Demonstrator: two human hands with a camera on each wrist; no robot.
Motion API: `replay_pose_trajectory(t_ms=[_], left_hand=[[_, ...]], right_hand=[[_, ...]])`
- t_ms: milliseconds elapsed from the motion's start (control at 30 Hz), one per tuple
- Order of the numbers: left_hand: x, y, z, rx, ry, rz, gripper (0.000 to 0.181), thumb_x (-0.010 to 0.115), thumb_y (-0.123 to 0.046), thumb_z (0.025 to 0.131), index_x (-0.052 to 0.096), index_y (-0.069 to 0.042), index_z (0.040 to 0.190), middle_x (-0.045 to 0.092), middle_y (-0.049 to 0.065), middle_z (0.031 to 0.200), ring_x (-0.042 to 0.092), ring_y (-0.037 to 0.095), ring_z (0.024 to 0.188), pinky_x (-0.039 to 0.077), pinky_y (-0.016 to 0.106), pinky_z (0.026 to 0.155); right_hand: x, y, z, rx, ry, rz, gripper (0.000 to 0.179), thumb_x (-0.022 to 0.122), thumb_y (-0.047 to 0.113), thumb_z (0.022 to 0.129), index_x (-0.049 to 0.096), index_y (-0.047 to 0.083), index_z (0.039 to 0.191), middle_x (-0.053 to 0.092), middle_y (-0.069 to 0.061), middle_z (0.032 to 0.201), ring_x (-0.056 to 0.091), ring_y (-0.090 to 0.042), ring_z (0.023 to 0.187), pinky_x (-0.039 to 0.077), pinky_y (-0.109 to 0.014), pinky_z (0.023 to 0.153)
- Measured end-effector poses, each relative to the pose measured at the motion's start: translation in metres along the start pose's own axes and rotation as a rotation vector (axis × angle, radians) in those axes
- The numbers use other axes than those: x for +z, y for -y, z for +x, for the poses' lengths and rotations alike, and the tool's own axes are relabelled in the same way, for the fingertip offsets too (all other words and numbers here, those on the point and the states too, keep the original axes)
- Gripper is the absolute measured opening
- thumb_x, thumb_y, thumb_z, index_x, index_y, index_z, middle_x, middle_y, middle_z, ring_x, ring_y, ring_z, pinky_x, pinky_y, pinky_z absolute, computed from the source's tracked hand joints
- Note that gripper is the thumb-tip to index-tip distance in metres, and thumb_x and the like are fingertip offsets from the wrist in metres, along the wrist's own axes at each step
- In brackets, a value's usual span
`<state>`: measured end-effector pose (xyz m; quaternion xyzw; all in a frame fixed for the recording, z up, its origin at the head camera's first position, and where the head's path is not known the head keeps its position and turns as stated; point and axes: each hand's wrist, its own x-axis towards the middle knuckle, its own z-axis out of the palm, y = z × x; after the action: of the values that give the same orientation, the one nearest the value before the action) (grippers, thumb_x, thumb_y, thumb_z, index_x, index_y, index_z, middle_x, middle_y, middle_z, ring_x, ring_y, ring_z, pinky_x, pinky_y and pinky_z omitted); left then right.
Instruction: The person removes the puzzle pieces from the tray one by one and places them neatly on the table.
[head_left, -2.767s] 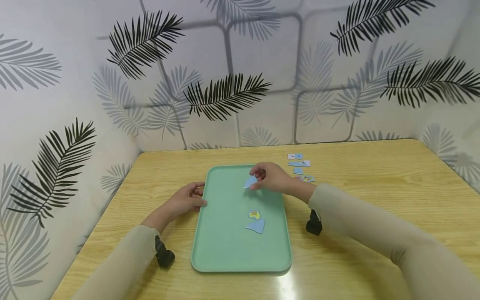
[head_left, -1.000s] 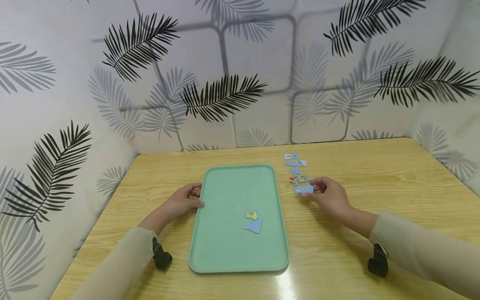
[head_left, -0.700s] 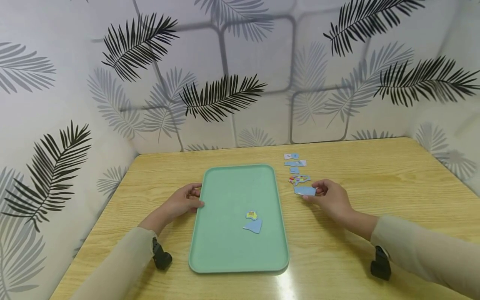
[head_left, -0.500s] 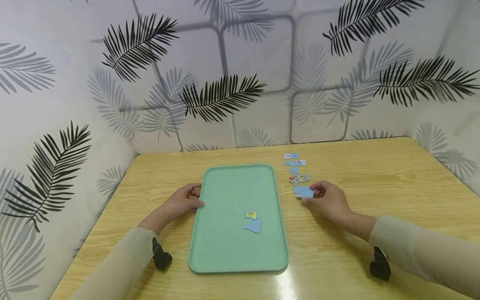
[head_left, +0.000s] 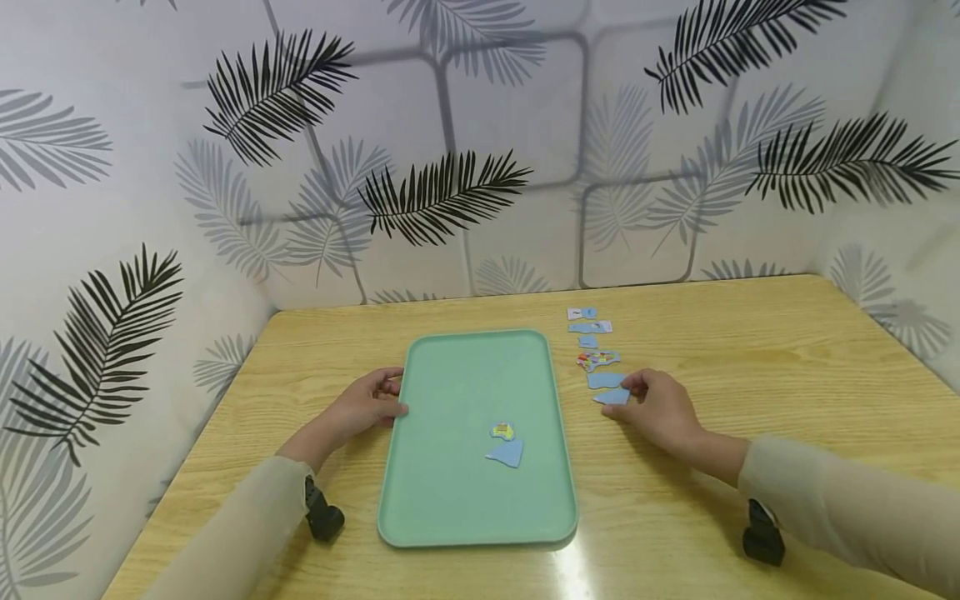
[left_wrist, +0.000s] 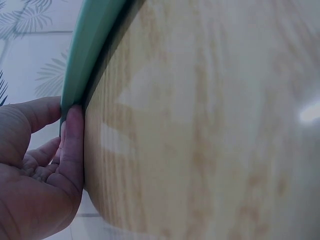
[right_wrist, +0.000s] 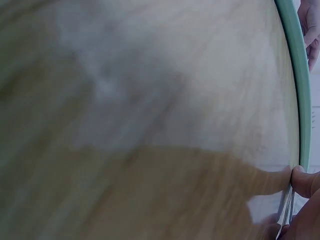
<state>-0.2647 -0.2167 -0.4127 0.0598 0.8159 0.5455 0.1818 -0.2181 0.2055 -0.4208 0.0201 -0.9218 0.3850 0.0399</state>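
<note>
Pale-blue piece (head_left: 612, 398) sits at the fingertips of the right hand (head_left: 663, 414), which pinches it by its near edge between thumb and curled fingers, nearly closed together. We cannot tell whether the piece lies fully flat on the wooden table (head_left: 720, 333). Just beyond those fingertips we record a plain blue strip (head_left: 604, 381), and farther out from the same hand, in a rough column: multicoloured piece (head_left: 597, 360), small blue piece (head_left: 588, 342), long blue strip (head_left: 589, 327) and, farthest, white-and-blue strip (head_left: 582, 314). To the left of the right hand lies the green tray (head_left: 465, 508), its near side rim well short of that hand's fingers. We observe the left hand (head_left: 369, 402) gripping the tray's opposite long rim, thumb and fingers closed about the edge; the left wrist view confirms this. Inside the tray, right of the left hand and nearer the wearer, we note a yellow-printed piece (head_left: 502, 431) with a pointed blue piece (head_left: 507, 453) just beside it; we cannot tell whether their edges meet.
</note>
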Motion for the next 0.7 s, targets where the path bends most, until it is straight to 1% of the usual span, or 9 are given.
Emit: replay_pose_trajectory(t_ms=[300, 433, 700], left_hand=[[0.0006, 0.0008, 0.0002, -0.003, -0.003, 0.012, 0.067, 0.064, -0.003, 0.091, 0.031, -0.001, 0.149, 0.047, 0.016, 0.119, 0.053, 0.024, 0.102, 0.053, 0.036, 0.081], [0.0006, 0.0013, 0.0006, -0.005, -0.006, 0.002, 0.066, 0.064, -0.002, 0.091, 0.032, -0.001, 0.149, 0.047, 0.016, 0.118, 0.053, 0.024, 0.101, 0.053, 0.036, 0.081], [0.0016, 0.0005, -0.0002, -0.005, -0.013, 0.006, 0.065, 0.063, -0.002, 0.091, 0.033, -0.001, 0.148, 0.047, 0.016, 0.117, 0.053, 0.024, 0.099, 0.053, 0.035, 0.082]], right_hand=[[-0.0005, -0.0007, 0.0000, -0.005, 0.006, -0.013, 0.046, 0.081, 0.024, 0.080, 0.063, -0.009, 0.107, 0.061, -0.020, 0.103, 0.054, -0.031, 0.093, 0.046, -0.045, 0.081], [-0.0004, -0.0008, 0.0001, -0.011, 0.006, -0.017, 0.046, 0.081, 0.024, 0.080, 0.063, -0.010, 0.106, 0.061, -0.020, 0.102, 0.054, -0.031, 0.092, 0.046, -0.044, 0.080], [0.0003, -0.0017, -0.0010, -0.023, 0.001, -0.031, 0.046, 0.081, 0.023, 0.081, 0.063, -0.010, 0.106, 0.060, -0.022, 0.102, 0.056, -0.034, 0.095, 0.047, -0.047, 0.081]])
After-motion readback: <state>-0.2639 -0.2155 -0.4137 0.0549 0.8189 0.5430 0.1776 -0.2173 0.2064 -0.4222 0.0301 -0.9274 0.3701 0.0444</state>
